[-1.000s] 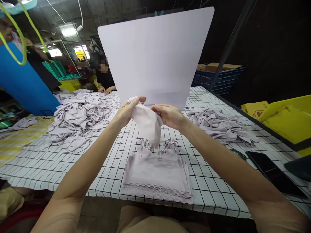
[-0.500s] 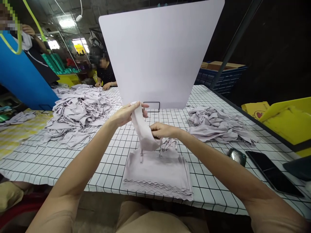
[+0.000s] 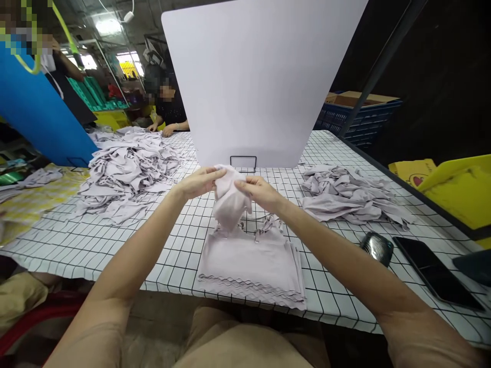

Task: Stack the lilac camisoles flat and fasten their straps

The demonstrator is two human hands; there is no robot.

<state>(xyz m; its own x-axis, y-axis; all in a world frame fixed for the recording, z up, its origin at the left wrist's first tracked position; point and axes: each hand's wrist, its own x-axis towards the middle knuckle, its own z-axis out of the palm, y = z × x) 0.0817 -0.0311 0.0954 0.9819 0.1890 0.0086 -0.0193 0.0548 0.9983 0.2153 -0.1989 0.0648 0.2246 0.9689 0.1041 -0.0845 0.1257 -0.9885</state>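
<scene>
A pale pinkish-grey garment (image 3: 231,204) hangs bunched between my hands, above the table. My left hand (image 3: 201,182) pinches its upper left edge. On the other side my right hand (image 3: 261,191) grips the upper right part between thumb and fingers. The garment's exact kind is hard to make out in its folds. Just below lies a neat stack of folded garments (image 3: 249,258) of the same cloth, with wavy hems towards me and thin straps with small adjusters at the far edge.
A big white board (image 3: 253,87) stands upright in a wire holder. Loose garments form a large heap (image 3: 128,171) on the left and a smaller pile (image 3: 345,194) on the right. A phone (image 3: 435,271) and a dark shiny object (image 3: 378,248) lie at right. Another person (image 3: 169,110) sits beyond.
My right hand has come up from the garment's lower part to its upper edge, near my left hand. The garment has changed from a stretched strip to a hanging bunch.
</scene>
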